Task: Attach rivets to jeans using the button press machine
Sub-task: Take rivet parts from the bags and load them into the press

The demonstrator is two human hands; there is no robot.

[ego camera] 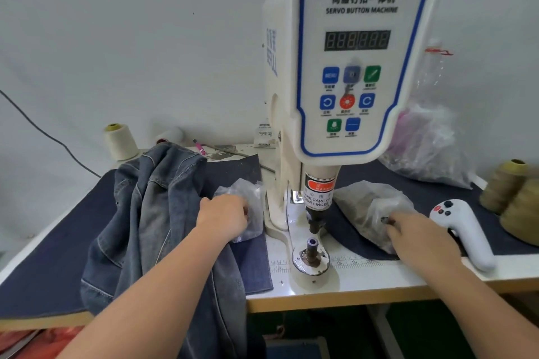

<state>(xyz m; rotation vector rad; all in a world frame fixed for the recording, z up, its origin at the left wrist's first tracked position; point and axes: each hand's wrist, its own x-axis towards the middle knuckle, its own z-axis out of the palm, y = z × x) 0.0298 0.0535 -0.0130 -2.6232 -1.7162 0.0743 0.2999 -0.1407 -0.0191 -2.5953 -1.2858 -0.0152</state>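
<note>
White wall behind; table (pixel 364 283) w/ dark cloth mats either side of the press (pixel 358 61), which stands centre-back, panel facing the camera. Lower die (pixel 311 243) sits on the base arm just below the punch (pixel 314 218), gap between them bare.

Jeans (pixel 151 213) lie heaped on the left mat, spilling over the table's front edge; left forearm rests across them. Left hand (pixel 224 217) is just right of the jeans, fingers curled into a clear bag (pixel 248 207) beside the press base; can't tell if they hold a rivet, fingertips hidden. Right hand (pixel 414 230) is on the far side of the press, well apart from the jeans, fingers dipped into a second bag (pixel 367 207) of small metal parts, thumb and forefinger pinching a small dark piece (pixel 386 220), prob. a rivet.

White handheld controller (pixel 463 230) lies just right of the right hand. Thread cones: cream one (pixel 120 141) back left, olive ones (pixel 510 192) far right. Larger plastic bag (pixel 428 143) behind right of the press. Pink pen (pixel 199 148) at back behind the jeans.
</note>
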